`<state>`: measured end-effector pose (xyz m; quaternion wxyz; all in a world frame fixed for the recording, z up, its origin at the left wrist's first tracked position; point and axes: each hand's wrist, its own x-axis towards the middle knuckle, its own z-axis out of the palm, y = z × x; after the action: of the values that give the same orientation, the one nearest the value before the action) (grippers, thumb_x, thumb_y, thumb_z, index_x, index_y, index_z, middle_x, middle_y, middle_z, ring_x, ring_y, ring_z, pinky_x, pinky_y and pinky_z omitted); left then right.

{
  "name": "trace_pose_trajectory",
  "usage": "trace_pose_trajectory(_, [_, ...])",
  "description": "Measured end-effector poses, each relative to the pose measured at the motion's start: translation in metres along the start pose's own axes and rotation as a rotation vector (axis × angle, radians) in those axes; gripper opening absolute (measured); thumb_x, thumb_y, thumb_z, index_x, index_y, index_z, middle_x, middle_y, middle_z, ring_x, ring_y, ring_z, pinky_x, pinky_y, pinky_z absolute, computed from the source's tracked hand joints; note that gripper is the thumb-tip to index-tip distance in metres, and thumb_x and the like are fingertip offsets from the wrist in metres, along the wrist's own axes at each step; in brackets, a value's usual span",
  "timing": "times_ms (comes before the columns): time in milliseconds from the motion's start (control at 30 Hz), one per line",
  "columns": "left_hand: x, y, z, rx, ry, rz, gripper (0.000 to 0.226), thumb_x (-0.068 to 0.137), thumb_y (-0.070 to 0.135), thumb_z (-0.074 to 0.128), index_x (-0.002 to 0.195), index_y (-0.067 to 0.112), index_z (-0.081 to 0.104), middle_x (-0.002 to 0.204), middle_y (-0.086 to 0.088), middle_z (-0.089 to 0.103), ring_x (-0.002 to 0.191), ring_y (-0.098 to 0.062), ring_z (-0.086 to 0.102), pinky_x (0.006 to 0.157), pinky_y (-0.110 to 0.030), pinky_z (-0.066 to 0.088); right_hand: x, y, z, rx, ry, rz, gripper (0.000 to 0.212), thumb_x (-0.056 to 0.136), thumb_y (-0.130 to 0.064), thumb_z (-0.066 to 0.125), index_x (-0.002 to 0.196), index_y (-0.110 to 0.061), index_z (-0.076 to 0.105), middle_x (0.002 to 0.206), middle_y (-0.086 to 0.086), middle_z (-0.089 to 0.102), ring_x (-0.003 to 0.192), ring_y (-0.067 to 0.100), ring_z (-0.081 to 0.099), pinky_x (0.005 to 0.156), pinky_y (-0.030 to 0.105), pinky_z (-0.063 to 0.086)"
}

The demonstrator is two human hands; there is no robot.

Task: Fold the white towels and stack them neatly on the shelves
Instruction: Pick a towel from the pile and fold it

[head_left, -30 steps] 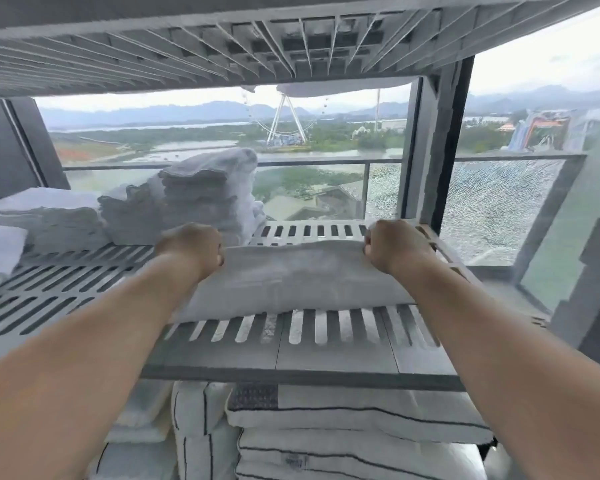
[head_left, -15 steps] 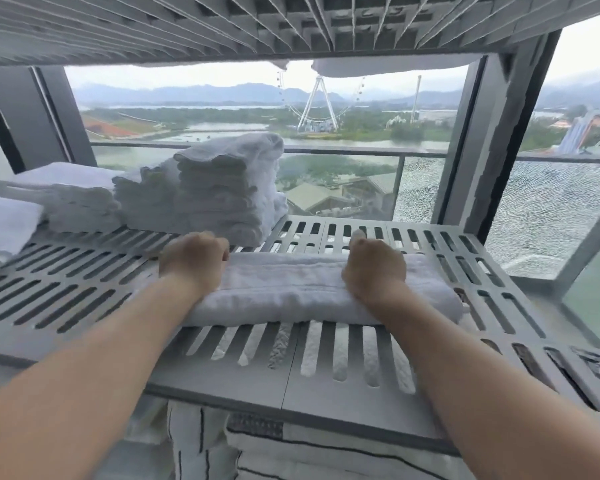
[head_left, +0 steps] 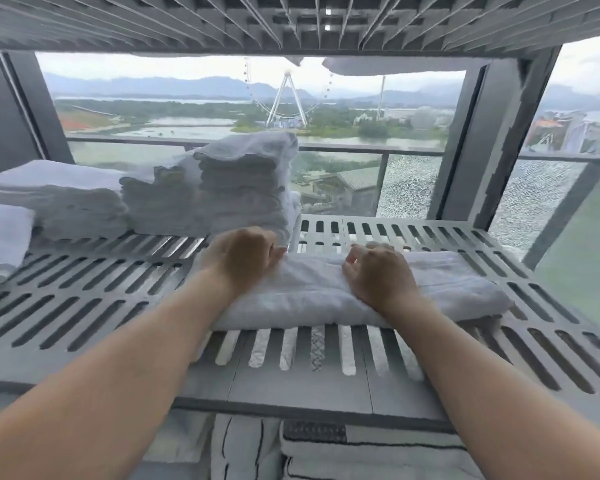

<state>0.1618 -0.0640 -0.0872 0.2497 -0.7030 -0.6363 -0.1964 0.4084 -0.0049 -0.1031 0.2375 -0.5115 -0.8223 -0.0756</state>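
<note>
- The folded white terry towel (head_left: 343,292), held clear of the slats a second earlier, lay flat on the grey slotted plastic shelf (head_left: 84,306), just behind its front edge and right of centre.
- The left hand (head_left: 245,259) had shifted from the towel's left end to its top, curled and pressing down at the far-left corner; whether it pinched cloth could not be told.
- The right hand (head_left: 378,275) had slid inward from the right end and rested on the towel with fingers loosely bent, gripping nothing visible.
- The placing step looked all but finished; only squaring the towel seemed to remain.
- At 11 o'clock from the towel, the tall stack of folded white towels (head_left: 229,188) stood touching or just beside the left hand's knuckles.
- A lower stack of white towels (head_left: 56,199) sat further off at 10 o'clock.
- Open slats ran to 1 and 2 o'clock, ending at the dark grey upright post (head_left: 478,140).
</note>
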Motion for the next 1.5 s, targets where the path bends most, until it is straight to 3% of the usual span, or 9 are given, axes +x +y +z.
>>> trace_pose_trajectory(133, [0.001, -0.006, 0.014, -0.007, -0.196, -0.074, 0.04, 0.098, 0.054, 0.048, 0.094, 0.019, 0.067, 0.1, -0.003, 0.068, 0.092, -0.028, 0.064, 0.07, -0.033, 0.041, -0.002, 0.002, 0.0, 0.007, -0.04, 0.092, 0.028, 0.094, -0.042, 0.054, 0.101, -0.019, 0.069, 0.105, 0.006, 0.068, 0.104, 0.029, 0.059, 0.096, 0.041, 0.047])
trace_pose_trajectory(200, [0.004, -0.008, 0.016, -0.028, -0.247, -0.071, 0.039, 0.098, 0.055, 0.046, 0.091, 0.021, 0.064, 0.099, -0.002, 0.066, 0.086, -0.025, 0.059, 0.069, -0.033, 0.041, -0.001, 0.0, 0.0, 0.012, -0.051, 0.116, 0.028, 0.094, -0.042, 0.054, 0.101, -0.019, 0.067, 0.104, 0.007, 0.067, 0.105, 0.029, 0.058, 0.097, 0.042, 0.046])
trace_pose_trajectory(500, [0.003, 0.023, 0.0, -0.044, -0.013, 0.042, 0.021, 0.095, 0.039, 0.056, 0.096, 0.022, 0.068, 0.097, 0.001, 0.064, 0.086, -0.026, 0.063, 0.071, -0.035, 0.053, 0.002, -0.003, -0.002, 0.036, -0.093, 0.226, 0.026, 0.1, -0.04, 0.05, 0.106, -0.017, 0.061, 0.111, 0.006, 0.066, 0.109, 0.027, 0.057, 0.098, 0.043, 0.043])
trace_pose_trajectory(833, [0.014, 0.115, -0.015, -0.282, -0.246, -0.028, 0.036, 0.098, 0.048, 0.045, 0.107, 0.022, 0.068, 0.112, -0.001, 0.065, 0.104, -0.022, 0.061, 0.086, -0.041, 0.054, 0.007, 0.045, -0.029, 0.144, -0.124, 0.256, 0.027, 0.096, -0.037, 0.057, 0.113, -0.018, 0.065, 0.111, 0.006, 0.071, 0.104, 0.026, 0.063, 0.093, 0.039, 0.051])
trace_pose_trajectory(967, [0.024, 0.154, -0.013, -0.228, -0.497, -0.129, 0.059, 0.093, 0.067, 0.035, 0.131, 0.026, 0.056, 0.139, -0.005, 0.053, 0.128, -0.026, 0.047, 0.1, -0.049, 0.045, -0.007, 0.085, -0.034, 0.038, -0.176, 0.32, 0.036, 0.095, -0.035, 0.053, 0.124, -0.015, 0.06, 0.12, 0.008, 0.067, 0.11, 0.028, 0.061, 0.096, 0.041, 0.049])
trace_pose_trajectory(1100, [0.023, 0.175, -0.001, -0.123, -0.673, -0.068, 0.078, 0.093, 0.073, 0.021, 0.158, 0.029, 0.017, 0.166, -0.003, 0.013, 0.152, -0.025, 0.013, 0.12, -0.056, 0.015, -0.012, 0.108, -0.035, 0.057, -0.172, 0.322, 0.036, 0.095, -0.032, 0.052, 0.126, -0.015, 0.056, 0.121, 0.009, 0.065, 0.112, 0.03, 0.059, 0.097, 0.043, 0.049])
trace_pose_trajectory(1300, [0.021, 0.173, 0.008, -0.099, -0.735, -0.085, 0.077, 0.092, 0.074, 0.009, 0.158, 0.035, -0.005, 0.166, 0.005, -0.01, 0.153, -0.018, -0.01, 0.122, -0.054, -0.004, -0.019, 0.148, -0.046, 0.002, -0.196, 0.506, 0.074, 0.073, -0.083, 0.059, 0.099, -0.013, 0.056, 0.097, 0.003, 0.062, 0.096, 0.027, 0.062, 0.079, 0.038, 0.055])
trace_pose_trajectory(1367, [0.02, 0.175, 0.008, -0.083, -0.729, -0.091, 0.077, 0.092, 0.075, 0.008, 0.157, 0.036, -0.006, 0.166, 0.005, -0.012, 0.152, -0.018, -0.011, 0.122, -0.052, -0.005, -0.019, 0.154, -0.046, 0.049, -0.185, 0.5, 0.071, 0.072, -0.083, 0.061, 0.082, -0.013, 0.052, 0.08, 0.0, 0.057, 0.081, 0.023, 0.06, 0.065, 0.032, 0.048])
trace_pose_trajectory(1500, [0.017, 0.176, 0.006, -0.069, -0.711, -0.095, 0.075, 0.093, 0.073, 0.007, 0.157, 0.037, -0.007, 0.166, 0.007, -0.012, 0.152, -0.016, -0.011, 0.123, -0.05, -0.005, -0.017, 0.164, -0.047, 0.429, -0.191, 0.501, 0.046, 0.078, -0.054, 0.075, 0.065, -0.018, 0.051, 0.065, -0.003, 0.055, 0.059, 0.012, 0.05, 0.052, 0.029, 0.041])
